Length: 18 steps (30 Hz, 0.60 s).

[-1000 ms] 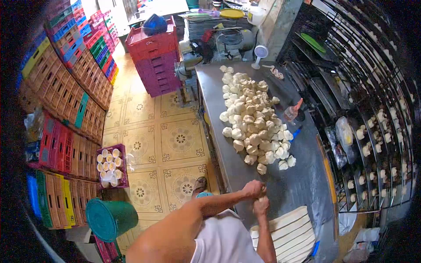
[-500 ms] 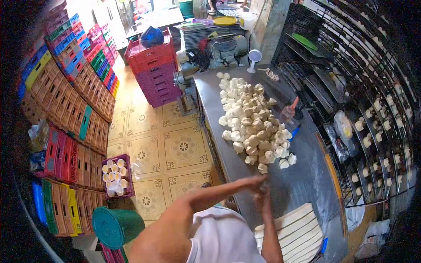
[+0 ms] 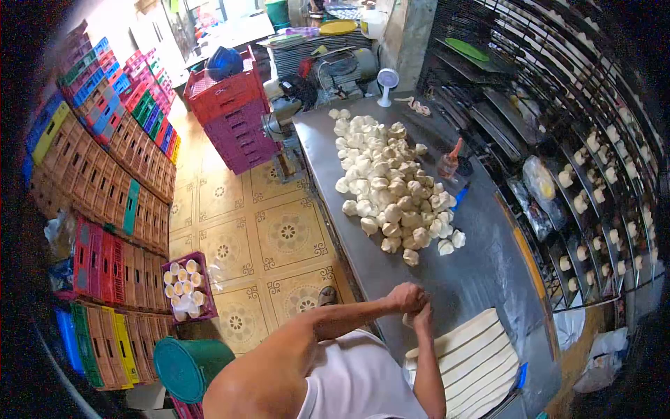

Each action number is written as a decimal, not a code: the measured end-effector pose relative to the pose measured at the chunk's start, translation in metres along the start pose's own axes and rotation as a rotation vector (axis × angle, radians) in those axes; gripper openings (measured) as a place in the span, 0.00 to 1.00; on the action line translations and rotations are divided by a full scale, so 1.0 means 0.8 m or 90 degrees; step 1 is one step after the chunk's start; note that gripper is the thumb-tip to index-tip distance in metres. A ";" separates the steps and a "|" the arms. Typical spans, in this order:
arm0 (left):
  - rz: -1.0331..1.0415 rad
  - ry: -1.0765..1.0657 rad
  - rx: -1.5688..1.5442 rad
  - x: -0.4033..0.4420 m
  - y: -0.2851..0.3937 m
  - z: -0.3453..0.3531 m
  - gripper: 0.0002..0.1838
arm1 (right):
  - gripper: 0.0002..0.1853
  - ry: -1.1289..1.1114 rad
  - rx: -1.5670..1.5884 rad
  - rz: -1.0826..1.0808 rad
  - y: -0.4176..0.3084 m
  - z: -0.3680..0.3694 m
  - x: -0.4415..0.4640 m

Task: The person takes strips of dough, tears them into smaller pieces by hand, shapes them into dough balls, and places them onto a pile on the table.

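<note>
My left hand (image 3: 407, 297) and my right hand (image 3: 423, 319) are pressed together over the near part of the metal table. Both are closed, fingers curled round a piece of dough (image 3: 407, 320) that shows only as a pale bit below the knuckles; most of it is hidden. Right beside my right forearm lies a flat sheet of dough cut into long strips (image 3: 464, 366). Beyond my hands a large heap of pale dough pieces (image 3: 391, 185) is piled on the table (image 3: 460, 286), with a few loose ones at its near edge.
A small white fan (image 3: 386, 85), a bottle with an orange top (image 3: 450, 159) and a blue-handled tool (image 3: 460, 197) stand or lie around the heap. Racks of dough trays (image 3: 593, 209) line the right. Stacked crates (image 3: 105, 160) and a green bin (image 3: 188, 366) are at left.
My hands have come closer together, the left closing over the right near the strips. The view has shifted slightly, and the heap looks unchanged.
</note>
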State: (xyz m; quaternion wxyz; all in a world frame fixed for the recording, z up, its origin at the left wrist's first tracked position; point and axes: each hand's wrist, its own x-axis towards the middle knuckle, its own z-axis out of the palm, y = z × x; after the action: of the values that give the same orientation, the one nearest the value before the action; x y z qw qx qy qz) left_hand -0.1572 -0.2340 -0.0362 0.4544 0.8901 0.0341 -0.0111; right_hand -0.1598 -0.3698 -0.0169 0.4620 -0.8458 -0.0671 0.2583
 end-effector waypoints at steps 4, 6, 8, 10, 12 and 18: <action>0.070 -0.019 -0.036 -0.018 -0.012 -0.004 0.16 | 0.26 0.050 -0.162 0.051 0.131 0.025 0.025; 0.030 -0.015 -0.048 -0.024 -0.009 -0.007 0.15 | 0.20 0.026 -0.244 0.078 0.045 0.016 0.003; -0.009 -0.008 -0.055 -0.020 -0.008 -0.012 0.15 | 0.15 0.002 -0.323 0.098 0.012 0.014 -0.003; -0.138 -0.032 0.000 -0.005 -0.006 -0.016 0.14 | 0.13 0.046 -0.384 0.006 0.032 0.014 0.013; -0.116 -0.018 0.028 0.017 0.003 -0.034 0.15 | 0.11 -0.020 -0.600 -0.207 0.051 -0.006 0.046; 0.011 0.110 0.141 0.114 -0.037 -0.035 0.24 | 0.13 0.102 -0.594 -0.904 -0.033 -0.043 0.026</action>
State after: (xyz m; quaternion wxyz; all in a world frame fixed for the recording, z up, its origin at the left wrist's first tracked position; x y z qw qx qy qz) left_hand -0.0684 -0.1895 -0.0488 0.3488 0.9327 0.0639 0.0659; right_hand -0.1215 -0.3729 0.0120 0.1221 -0.7226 -0.6482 -0.2070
